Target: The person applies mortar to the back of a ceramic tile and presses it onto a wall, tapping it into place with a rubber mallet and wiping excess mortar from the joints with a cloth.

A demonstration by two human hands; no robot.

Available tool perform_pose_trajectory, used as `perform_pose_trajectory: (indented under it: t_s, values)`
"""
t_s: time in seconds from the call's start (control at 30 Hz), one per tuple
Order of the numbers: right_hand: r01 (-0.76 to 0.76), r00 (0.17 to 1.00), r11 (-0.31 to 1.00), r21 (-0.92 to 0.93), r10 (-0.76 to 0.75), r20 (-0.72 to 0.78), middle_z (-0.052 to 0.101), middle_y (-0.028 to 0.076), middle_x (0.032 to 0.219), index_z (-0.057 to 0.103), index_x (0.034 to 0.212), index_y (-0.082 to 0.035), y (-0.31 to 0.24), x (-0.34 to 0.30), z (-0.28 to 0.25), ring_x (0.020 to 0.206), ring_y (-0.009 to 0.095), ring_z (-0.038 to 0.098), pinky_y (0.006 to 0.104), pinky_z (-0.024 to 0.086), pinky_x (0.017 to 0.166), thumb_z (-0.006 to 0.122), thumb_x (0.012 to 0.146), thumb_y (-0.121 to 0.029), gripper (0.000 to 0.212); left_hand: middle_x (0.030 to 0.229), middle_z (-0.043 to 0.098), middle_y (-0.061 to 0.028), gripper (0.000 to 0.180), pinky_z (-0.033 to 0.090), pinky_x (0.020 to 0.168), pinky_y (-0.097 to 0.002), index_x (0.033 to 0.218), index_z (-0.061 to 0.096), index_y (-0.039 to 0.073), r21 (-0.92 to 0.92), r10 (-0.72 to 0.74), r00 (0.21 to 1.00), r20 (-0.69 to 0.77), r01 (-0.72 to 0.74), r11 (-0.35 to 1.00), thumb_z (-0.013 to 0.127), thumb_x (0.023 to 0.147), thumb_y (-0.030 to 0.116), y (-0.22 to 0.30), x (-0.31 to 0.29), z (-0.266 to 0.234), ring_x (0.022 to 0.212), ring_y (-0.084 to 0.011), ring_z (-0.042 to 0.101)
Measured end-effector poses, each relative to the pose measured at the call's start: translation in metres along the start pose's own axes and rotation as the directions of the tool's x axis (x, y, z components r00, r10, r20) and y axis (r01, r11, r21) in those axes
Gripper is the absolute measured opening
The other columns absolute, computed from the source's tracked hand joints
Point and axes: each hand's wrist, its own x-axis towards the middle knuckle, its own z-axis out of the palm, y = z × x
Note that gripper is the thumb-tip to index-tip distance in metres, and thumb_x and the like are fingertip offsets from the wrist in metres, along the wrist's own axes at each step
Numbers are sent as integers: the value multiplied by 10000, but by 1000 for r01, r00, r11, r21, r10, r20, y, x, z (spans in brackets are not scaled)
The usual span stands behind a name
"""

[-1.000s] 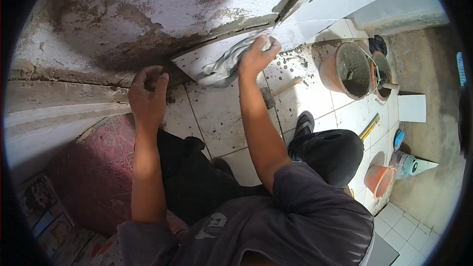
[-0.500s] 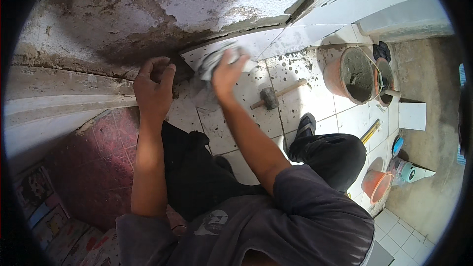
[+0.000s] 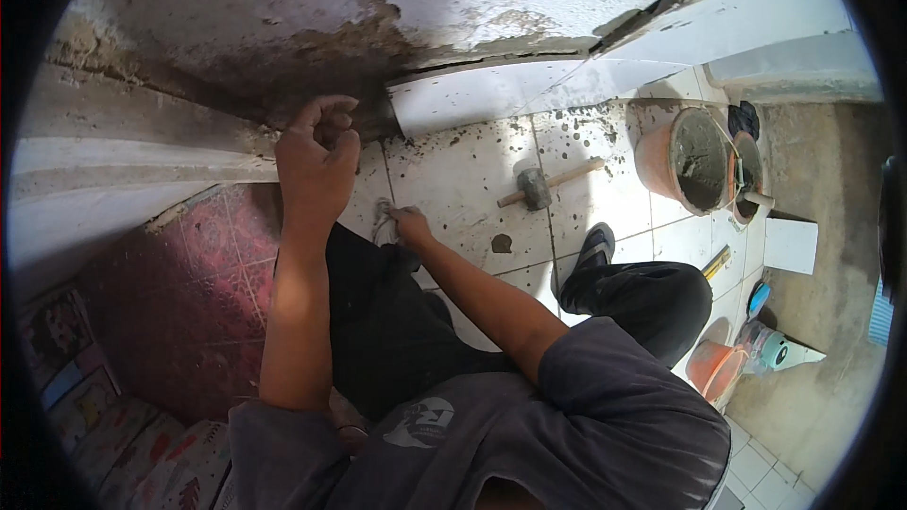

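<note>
My left hand [image 3: 319, 156] is raised beside the wall corner, its fingers loosely bent and apart from the thumb, with nothing visible between them. Low by my knee, my right hand [image 3: 411, 226] is closed on a crumpled whitish cloth [image 3: 385, 227], partly hidden by the fingers. A white wall tile [image 3: 463, 101] stands along the wall's foot, its left end near my left hand. On the mortar-spotted floor tiles [image 3: 453, 165] lies a mallet [image 3: 534, 189] with a dark head and wooden handle, to the right of both hands.
An orange bucket of grey mortar [image 3: 701, 161] stands at the right, with a second bucket [image 3: 746, 170] against it. A yellow level-like bar [image 3: 718, 263], a small orange bucket [image 3: 715, 368] and a loose white tile [image 3: 791, 246] lie farther right. Red floor tiles [image 3: 203, 274] are at the left.
My right hand has moved the cloth from the wall tile down toward my knee. The wall tile's left part shows fewer dark specks. My left hand has stayed by the corner.
</note>
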Motion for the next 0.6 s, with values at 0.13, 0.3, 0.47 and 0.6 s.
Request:
perform_pose_trajectory:
  t_s: [0.13,0.3,0.47,0.6]
  values:
    - [247,938,817,-521,-337,-84,628,189,823,621,882,-17,37,22,-26,778,316,610,350,471,693,640,730,-321,341,772,573,-28,259,405,620,-257,981,611,33,109,40,995,95,-50,993,634,745,137,-1,0,-5,681,-98,501]
    - [322,886,732,-601,-457,-82,638,161,802,627,846,-23,33,42,-41,750,294,618,344,481,690,678,705,-274,292,664,538,2,261,396,555,-234,964,609,5,126,-9,991,136,-8,992,634,754,157,-5,0,-9,579,-72,461]
    - [266,917,822,-503,-377,-130,619,104,704,623,818,-24,11,43,-74,641,194,594,310,473,611,705,704,-238,256,758,626,-56,278,441,605,-250,987,605,10,102,-82,980,181,65,993,621,776,190,-14,11,-4,663,-95,572]
    - [35,979,994,101,-14,-203,585,54,742,595,895,-25,-10,55,-102,634,148,561,274,448,526,683,757,-272,296,860,617,-69,319,445,669,-250,999,608,4,110,-149,966,209,128,986,644,774,227,-27,20,14,763,-128,558]
